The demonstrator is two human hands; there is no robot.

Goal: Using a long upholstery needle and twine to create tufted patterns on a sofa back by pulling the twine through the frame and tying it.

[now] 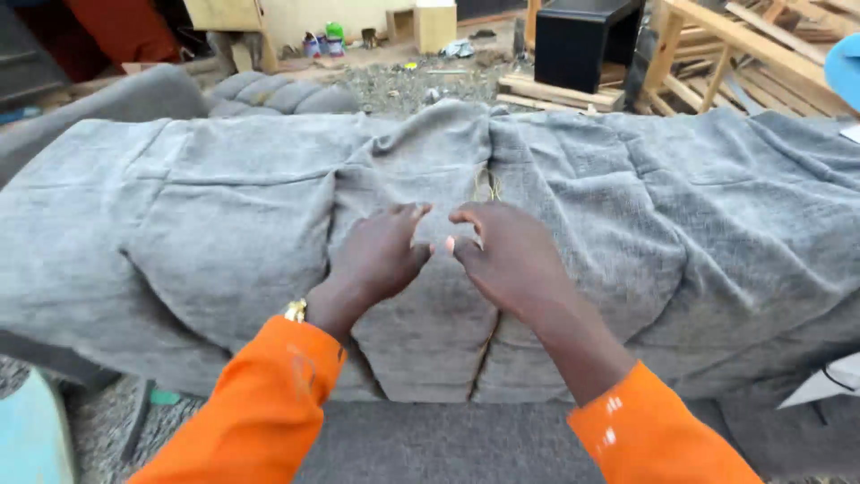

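Left hand [381, 255] curled, fingertips pressing the grey sofa cover [233, 224] just left of its centre seam [488, 179]. Right hand [502, 255] close beside it, fingers bent, pinching fabric at the seam. Wooden frames [735, 54] well beyond, upper right.

Left hand [381, 255] and right hand [506, 260] curled, fingertips nearly meeting; orange-sleeved forearms converge.

The grey cover [224, 224] runs off both side edges, its seam [488, 179] partly hidden behind the left hand [381, 255] and right hand [511, 255], while a blue thing [844, 67] is cut off at right.
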